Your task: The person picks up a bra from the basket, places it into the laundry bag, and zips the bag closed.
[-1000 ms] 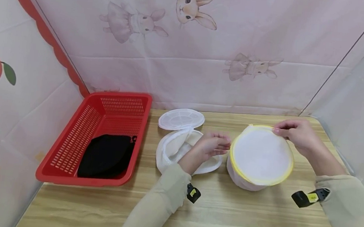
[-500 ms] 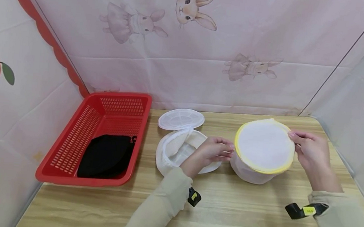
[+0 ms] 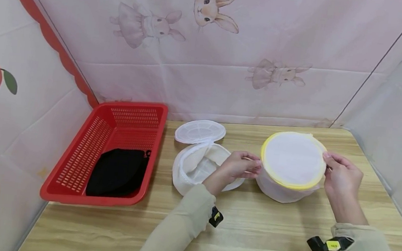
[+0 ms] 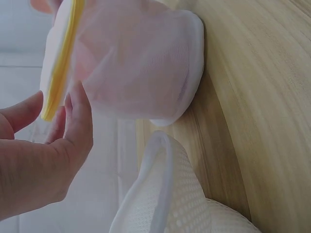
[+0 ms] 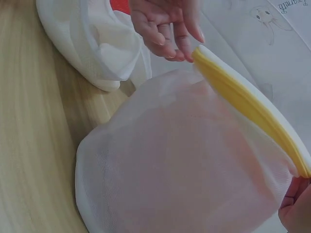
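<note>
A round white mesh laundry bag (image 3: 294, 158) with a yellow zipper rim (image 5: 248, 104) stands on the table, its top covering the opening. My right hand (image 3: 343, 177) pinches the rim at the right side. On the left side, my left hand (image 3: 238, 165) holds the rim's edge lightly, thumb on the top side and fingers below, as the left wrist view shows. Just left of it lies another white mesh laundry bag (image 3: 183, 176), its oval lid (image 3: 200, 132) folded back. My left hand and forearm cover part of that bag.
A red plastic basket (image 3: 47, 186) with slotted walls stands on the left of the wooden table (image 3: 248, 243). Inside it lies a black fabric item (image 3: 116, 172). A rabbit-print cloth (image 3: 211, 90) hangs behind the table, with further cloth walls at both sides.
My right hand has moved from the back of the yellow rim round to its right side. The bag has shifted slightly right and back, and my left hand has followed it a little.
</note>
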`<action>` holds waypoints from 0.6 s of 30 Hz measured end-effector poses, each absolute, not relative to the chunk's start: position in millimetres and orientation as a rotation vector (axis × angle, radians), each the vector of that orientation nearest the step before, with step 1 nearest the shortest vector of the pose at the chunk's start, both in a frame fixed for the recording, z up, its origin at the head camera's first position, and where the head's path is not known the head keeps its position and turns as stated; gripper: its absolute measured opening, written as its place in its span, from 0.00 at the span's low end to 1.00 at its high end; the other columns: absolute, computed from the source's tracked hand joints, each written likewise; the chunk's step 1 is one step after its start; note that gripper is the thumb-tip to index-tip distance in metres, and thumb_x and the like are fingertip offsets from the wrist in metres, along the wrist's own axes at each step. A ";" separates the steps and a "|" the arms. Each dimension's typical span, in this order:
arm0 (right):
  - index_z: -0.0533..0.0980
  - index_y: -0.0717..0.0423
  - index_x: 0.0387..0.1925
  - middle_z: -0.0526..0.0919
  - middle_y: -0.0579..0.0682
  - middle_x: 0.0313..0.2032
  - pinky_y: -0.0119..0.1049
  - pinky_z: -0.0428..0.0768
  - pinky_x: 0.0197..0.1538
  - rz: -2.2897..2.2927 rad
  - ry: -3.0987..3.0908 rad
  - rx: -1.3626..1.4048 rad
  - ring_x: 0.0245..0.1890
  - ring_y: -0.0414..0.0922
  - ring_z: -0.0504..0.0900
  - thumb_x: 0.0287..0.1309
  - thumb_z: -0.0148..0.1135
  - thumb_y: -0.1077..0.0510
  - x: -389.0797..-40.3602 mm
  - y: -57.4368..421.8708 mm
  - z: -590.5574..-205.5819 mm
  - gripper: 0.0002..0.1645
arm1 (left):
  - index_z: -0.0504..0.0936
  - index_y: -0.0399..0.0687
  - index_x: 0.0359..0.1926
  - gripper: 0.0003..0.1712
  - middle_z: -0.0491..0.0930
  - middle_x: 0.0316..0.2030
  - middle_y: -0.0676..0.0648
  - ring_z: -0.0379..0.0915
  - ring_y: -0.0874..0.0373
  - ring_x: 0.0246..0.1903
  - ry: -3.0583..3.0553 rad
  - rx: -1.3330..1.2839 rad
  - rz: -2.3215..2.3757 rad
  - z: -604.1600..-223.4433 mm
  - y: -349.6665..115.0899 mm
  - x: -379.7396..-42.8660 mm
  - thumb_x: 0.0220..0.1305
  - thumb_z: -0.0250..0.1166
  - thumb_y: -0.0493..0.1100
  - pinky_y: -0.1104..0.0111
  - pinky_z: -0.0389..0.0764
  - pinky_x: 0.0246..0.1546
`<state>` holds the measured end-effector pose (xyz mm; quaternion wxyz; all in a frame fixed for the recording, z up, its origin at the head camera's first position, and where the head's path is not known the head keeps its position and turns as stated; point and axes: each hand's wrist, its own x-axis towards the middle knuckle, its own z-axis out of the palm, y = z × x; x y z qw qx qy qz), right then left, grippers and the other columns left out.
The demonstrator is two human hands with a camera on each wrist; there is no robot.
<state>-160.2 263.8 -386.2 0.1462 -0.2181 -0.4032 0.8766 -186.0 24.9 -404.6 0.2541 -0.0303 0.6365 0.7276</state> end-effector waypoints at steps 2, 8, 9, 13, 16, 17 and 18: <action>0.80 0.68 0.24 0.80 0.52 0.24 0.28 0.77 0.23 2.494 -1.180 -0.635 0.23 0.40 0.78 0.45 0.65 0.73 -164.3 266.7 -395.7 0.02 | 0.75 0.32 0.40 0.08 0.79 0.28 0.42 0.77 0.57 0.26 1.752 -0.076 1.970 -404.7 25.6 -185.8 0.58 0.61 0.31 0.62 0.80 0.38; 0.81 0.69 0.31 0.82 0.53 0.29 0.30 0.79 0.24 2.392 -1.320 -0.615 0.26 0.41 0.79 0.43 0.68 0.70 -183.9 290.1 -443.4 0.08 | 0.76 0.32 0.37 0.07 0.80 0.27 0.41 0.78 0.58 0.25 1.860 -0.054 1.928 -403.6 28.7 -184.3 0.57 0.62 0.31 0.58 0.79 0.41; 0.81 0.69 0.31 0.82 0.54 0.29 0.31 0.79 0.24 2.389 -1.335 -0.614 0.26 0.41 0.80 0.43 0.68 0.70 -185.8 293.2 -448.2 0.08 | 0.76 0.33 0.37 0.06 0.81 0.27 0.40 0.77 0.58 0.24 1.880 -0.055 1.919 -403.6 29.5 -184.2 0.57 0.62 0.31 0.58 0.79 0.41; 0.81 0.68 0.29 0.82 0.55 0.28 0.32 0.79 0.22 2.366 -1.356 -0.652 0.25 0.42 0.80 0.43 0.68 0.70 -190.3 299.6 -462.4 0.07 | 0.76 0.34 0.35 0.05 0.81 0.26 0.40 0.75 0.61 0.20 1.937 -0.079 1.882 -405.5 32.9 -184.1 0.56 0.63 0.31 0.60 0.80 0.39; 0.81 0.65 0.30 0.82 0.53 0.29 0.31 0.79 0.23 2.333 -1.438 -0.648 0.25 0.41 0.80 0.42 0.71 0.67 -194.6 308.6 -481.1 0.09 | 0.77 0.35 0.34 0.05 0.81 0.25 0.40 0.74 0.62 0.19 1.960 -0.106 1.858 -408.0 35.2 -184.0 0.56 0.63 0.32 0.64 0.81 0.34; 0.82 0.65 0.31 0.82 0.53 0.29 0.31 0.80 0.23 2.320 -1.466 -0.628 0.25 0.41 0.80 0.42 0.71 0.66 -196.7 313.0 -490.3 0.11 | 0.76 0.35 0.34 0.04 0.81 0.25 0.40 0.74 0.62 0.18 1.967 -0.111 1.850 -408.8 35.8 -183.9 0.56 0.63 0.32 0.67 0.81 0.31; 0.82 0.65 0.32 0.82 0.53 0.30 0.31 0.80 0.24 2.315 -1.478 -0.605 0.25 0.41 0.80 0.41 0.72 0.65 -198.8 317.2 -499.6 0.12 | 0.76 0.35 0.34 0.04 0.81 0.25 0.40 0.74 0.62 0.18 1.973 -0.114 1.843 -409.9 36.4 -183.8 0.56 0.63 0.31 0.69 0.81 0.29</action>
